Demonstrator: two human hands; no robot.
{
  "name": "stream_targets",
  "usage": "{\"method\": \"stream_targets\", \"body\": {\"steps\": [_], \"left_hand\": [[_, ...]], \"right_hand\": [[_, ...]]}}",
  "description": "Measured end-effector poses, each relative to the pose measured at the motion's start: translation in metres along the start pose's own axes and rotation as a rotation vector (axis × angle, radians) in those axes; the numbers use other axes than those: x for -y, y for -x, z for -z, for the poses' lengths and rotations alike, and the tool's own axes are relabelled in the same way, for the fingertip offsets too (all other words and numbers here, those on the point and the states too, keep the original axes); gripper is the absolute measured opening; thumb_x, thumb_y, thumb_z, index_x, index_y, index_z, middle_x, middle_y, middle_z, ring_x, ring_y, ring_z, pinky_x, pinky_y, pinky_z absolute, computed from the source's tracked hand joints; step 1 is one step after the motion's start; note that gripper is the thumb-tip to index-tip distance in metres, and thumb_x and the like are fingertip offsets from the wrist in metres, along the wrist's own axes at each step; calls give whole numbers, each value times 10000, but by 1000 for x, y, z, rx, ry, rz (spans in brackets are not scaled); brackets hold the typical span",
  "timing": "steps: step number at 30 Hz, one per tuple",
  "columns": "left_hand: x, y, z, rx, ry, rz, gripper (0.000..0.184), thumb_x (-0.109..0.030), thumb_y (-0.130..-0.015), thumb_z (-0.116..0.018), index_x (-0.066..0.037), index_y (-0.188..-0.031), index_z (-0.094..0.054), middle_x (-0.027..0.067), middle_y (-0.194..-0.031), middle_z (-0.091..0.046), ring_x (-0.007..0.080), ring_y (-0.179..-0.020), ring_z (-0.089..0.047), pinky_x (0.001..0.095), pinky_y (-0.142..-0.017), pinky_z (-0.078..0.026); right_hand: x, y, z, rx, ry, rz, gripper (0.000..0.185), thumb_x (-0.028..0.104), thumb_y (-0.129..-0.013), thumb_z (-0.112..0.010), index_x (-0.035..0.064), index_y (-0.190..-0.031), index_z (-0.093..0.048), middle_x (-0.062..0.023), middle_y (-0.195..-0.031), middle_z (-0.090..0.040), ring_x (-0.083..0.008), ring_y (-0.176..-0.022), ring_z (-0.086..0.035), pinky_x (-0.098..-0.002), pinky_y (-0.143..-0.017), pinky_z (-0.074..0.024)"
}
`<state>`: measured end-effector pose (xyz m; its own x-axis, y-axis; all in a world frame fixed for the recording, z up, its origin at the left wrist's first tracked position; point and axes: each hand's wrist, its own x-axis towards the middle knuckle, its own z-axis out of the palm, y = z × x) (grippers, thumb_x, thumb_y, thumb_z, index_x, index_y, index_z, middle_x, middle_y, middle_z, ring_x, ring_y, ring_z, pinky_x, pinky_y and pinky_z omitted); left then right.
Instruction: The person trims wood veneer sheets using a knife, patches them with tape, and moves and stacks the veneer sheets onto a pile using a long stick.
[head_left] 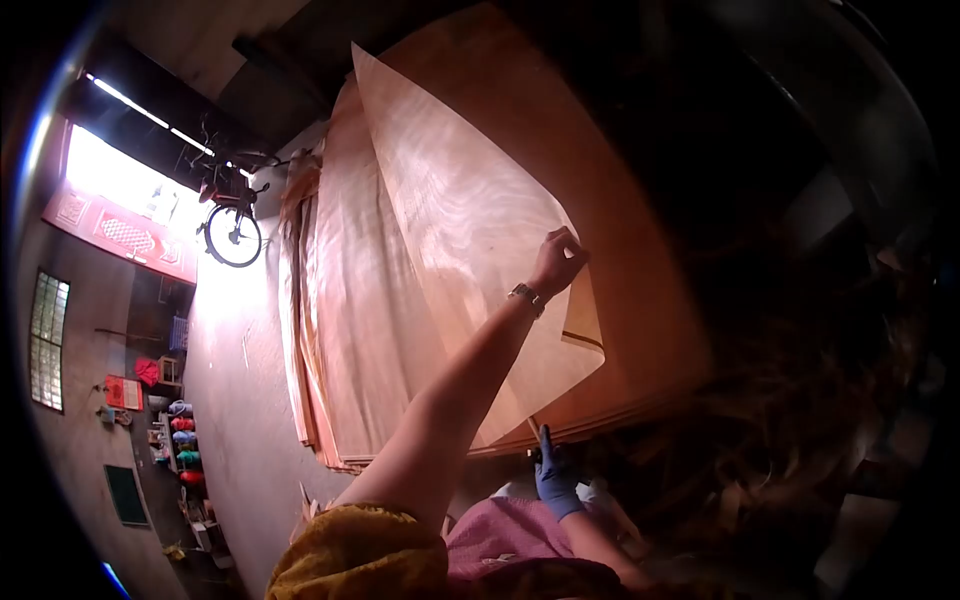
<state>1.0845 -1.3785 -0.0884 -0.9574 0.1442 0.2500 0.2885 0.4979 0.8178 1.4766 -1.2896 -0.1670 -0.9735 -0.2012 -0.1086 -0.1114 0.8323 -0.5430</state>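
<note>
A large stack of thin wood veneer sheets (350, 290) lies before me, with its top sheet (450, 200) pale and partly lifted and curled. My left hand (560, 262), bare with a wristwatch, is closed on the raised right edge of that sheet. Beneath the curl, a darker orange-brown veneer surface (640, 300) shows. My right hand (556, 478) wears a blue glove and is at the stack's near edge, below the sheet's lower corner. Its fingers are partly closed around something small and dark, with a thin light tip or strip above it; I cannot make out what it is.
Wood scraps (780, 480) lie in shadow on the right. Beyond the stack's left side stretches a grey floor (230, 370). A bicycle (232, 235) stands near the bright doorway, beside a pink door panel (120, 230). Coloured items fill a shelf (185, 450) along the left wall.
</note>
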Motion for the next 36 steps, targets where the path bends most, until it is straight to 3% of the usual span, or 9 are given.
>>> {"method": "stream_targets", "body": {"steps": [7, 12, 18, 23, 25, 26, 28, 30, 36], "left_hand": [[-22, -9, -18, 7, -10, -41, 164, -121, -730, -714, -28, -675, -590, 131, -836, -597, 333, -889, -567, 403, -795, -470], [-26, -8, -11, 2, 34, -62, 173, -127, -736, -714, -27, -676, -587, 136, -851, -598, 341, -892, -562, 408, -794, -472], [-59, 1, 22, 82, 53, 82, 241, -251, -795, -713, -16, -779, -661, 160, -964, -637, 338, -958, -583, 394, -847, -474], [-80, 33, 77, 95, 128, 213, 457, -421, -903, -602, 0, -1073, -663, 219, -1116, -610, 320, -1105, -571, 380, -943, -455], [-93, 65, 104, 28, 320, 252, 423, -370, -905, -624, 8, -1093, -642, 189, -1131, -605, 270, -1095, -584, 354, -917, -470], [-97, 80, 114, -6, 388, 322, 397, -334, -904, -635, 15, -1096, -638, 177, -1137, -602, 243, -1079, -593, 338, -897, -478], [-101, 113, 130, -66, 419, 408, 349, -267, -902, -650, 23, -1095, -634, 154, -1128, -613, 203, -1041, -612, 311, -861, -491], [-87, 146, 135, -86, 315, 438, 333, -243, -899, -653, 27, -1092, -635, 144, -1083, -644, 195, -1010, -627, 306, -847, -496], [-106, 207, 80, -40, 96, 650, 361, -283, -856, -679, -3, -1082, -647, 173, -991, -686, 231, -987, -642, 355, -862, -498]], "right_hand": [[49, -33, 6, 117, -79, -9, 750, 245, -854, -640, 207, -1503, -267, -199, -799, -594, -348, -693, -605, -461, -623, -487], [71, -68, 2, 93, -74, -55, 614, 494, -961, -448, 145, -1455, -343, -201, -710, -635, -383, -603, -623, -497, -572, -492], [75, -69, 20, 50, -247, -126, 536, 512, -928, -508, 116, -1284, -569, -229, -859, -670, -411, -750, -650, -495, -650, -508], [65, -73, 64, -48, -555, -172, 341, 404, -915, -597, 102, -1048, -686, -120, -698, -663, -310, -617, -635, -411, -588, -507], [51, -76, 86, 142, -898, -337, 283, 345, -906, -640, 97, -1035, -683, -72, -634, -631, -240, -550, -602, -358, -557, -492], [45, -76, 101, 160, -1145, -407, 243, 292, -885, -693, 84, -1010, -680, 11, -570, -527, -121, -502, -501, -287, -498, -422], [8, -75, 110, 7, -1049, -209, 245, 313, -877, -705, 93, -983, -686, 37, -563, -498, -78, -494, -477, -265, -465, -368], [8, -75, 165, 35, -1245, -456, 199, 327, -863, -723, 136, -896, -681, 60, -553, -489, -71, -442, -455, -254, -411, -322], [-64, -64, 329, -90, -1212, -562, 221, 334, -845, -740, 190, -782, -586, 48, -538, -500, -72, -383, -431, -243, -357, -298]]}}
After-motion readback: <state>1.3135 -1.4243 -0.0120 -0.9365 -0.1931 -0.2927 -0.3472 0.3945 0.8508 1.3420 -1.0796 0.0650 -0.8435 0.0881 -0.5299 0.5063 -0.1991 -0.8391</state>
